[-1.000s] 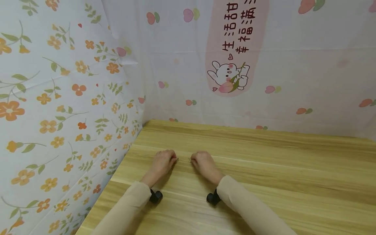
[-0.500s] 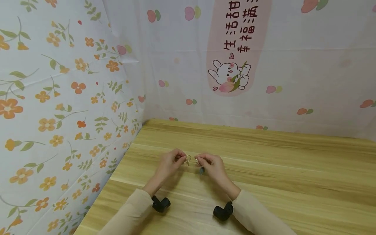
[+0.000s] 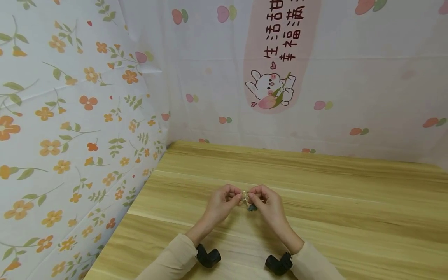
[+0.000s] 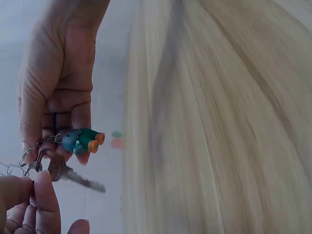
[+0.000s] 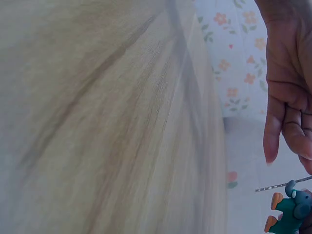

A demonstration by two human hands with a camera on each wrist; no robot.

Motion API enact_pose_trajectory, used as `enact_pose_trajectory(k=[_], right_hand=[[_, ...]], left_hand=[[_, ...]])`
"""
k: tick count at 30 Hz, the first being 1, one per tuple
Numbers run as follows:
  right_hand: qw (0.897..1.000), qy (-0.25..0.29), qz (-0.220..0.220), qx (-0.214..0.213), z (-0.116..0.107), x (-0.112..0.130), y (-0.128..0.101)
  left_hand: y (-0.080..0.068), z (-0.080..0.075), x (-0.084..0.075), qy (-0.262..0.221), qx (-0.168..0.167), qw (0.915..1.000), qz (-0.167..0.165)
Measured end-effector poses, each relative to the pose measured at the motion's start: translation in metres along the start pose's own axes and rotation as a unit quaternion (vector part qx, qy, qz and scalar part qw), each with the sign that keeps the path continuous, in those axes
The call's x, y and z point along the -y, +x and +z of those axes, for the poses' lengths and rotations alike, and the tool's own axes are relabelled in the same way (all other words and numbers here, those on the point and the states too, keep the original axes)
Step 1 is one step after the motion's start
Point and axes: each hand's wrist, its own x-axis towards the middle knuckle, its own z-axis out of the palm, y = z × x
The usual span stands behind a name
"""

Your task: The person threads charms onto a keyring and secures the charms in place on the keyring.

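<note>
At 5 o'clock from the head view's centre, the left hand (image 3: 222, 201) and right hand (image 3: 270, 202) pinch metal rings (image 4: 24, 154) bearing a key (image 4: 59, 169) and an elephant charm (image 4: 85, 140). Gathering them looks done; linked or not, I cannot tell; handling seems unfinished.

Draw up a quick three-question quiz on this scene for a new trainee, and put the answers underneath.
1. Multiple choice: what colour are the feet of the animal charm?
A. Purple
B. Orange
C. White
2. True or false: in the head view, the left hand and the right hand are close together.
3. Short answer: in the left wrist view, what metal thing with a notched blade shows beside the charm?

Key:
1. B, orange.
2. True; their fingertips nearly meet.
3. A key.
</note>
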Motion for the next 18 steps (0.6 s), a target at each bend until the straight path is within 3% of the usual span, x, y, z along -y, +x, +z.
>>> enact_pose_trajectory(k=[5,12,15,18], right_hand=[[1.0,-0.002,-0.013,-0.006,-0.005,0.0,-0.005],[0.995,-0.065,-0.07,-0.031,-0.01,-0.003,-0.009],[0.991,-0.088,-0.09,-0.044,-0.011,-0.002,-0.011],[0.987,-0.103,-0.109,-0.049,-0.012,-0.002,-0.013]], left_hand=[[0.001,0.007,-0.003,0.0,0.02,0.9998,0.0],[0.001,0.008,-0.006,0.005,0.023,0.9997,-0.002],[-0.001,0.008,-0.009,0.01,0.016,0.9997,0.016],[-0.003,0.009,-0.01,0.036,0.007,0.9978,0.055]])
